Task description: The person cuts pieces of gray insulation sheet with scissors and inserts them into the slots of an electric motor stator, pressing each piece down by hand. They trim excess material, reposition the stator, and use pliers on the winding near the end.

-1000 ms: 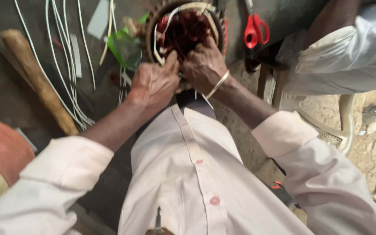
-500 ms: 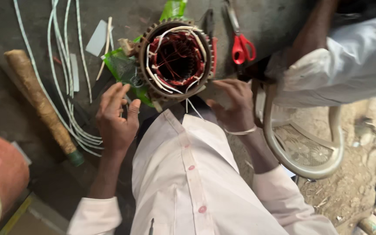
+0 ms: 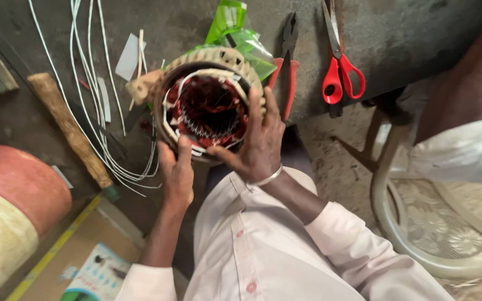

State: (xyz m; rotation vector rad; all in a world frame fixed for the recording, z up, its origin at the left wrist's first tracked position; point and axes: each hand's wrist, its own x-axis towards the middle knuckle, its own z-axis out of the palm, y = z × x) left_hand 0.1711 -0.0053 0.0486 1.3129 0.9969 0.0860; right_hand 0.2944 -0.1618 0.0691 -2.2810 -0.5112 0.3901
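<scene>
Both hands gripped a round motor core (image 3: 210,106) with red-brown copper windings inside. The left hand (image 3: 177,173) held its lower rim from below, fingers pointing up against the edge. The right hand (image 3: 260,139) clasped the lower right side, thumb reaching toward the opening and fingers spread up along the outer wall. The motor core sat on a dark table (image 3: 408,39), right in front of the person's chest.

Just beyond the right hand lay pliers (image 3: 288,56) with red handles, and farther right, scissors (image 3: 338,67) with red handles. Behind the motor core was a green plastic bag (image 3: 235,28). To the left of the left hand, white wires (image 3: 101,122) trailed across the table beside a wooden handle (image 3: 71,128). A pale plastic chair (image 3: 436,223) stood to the right.
</scene>
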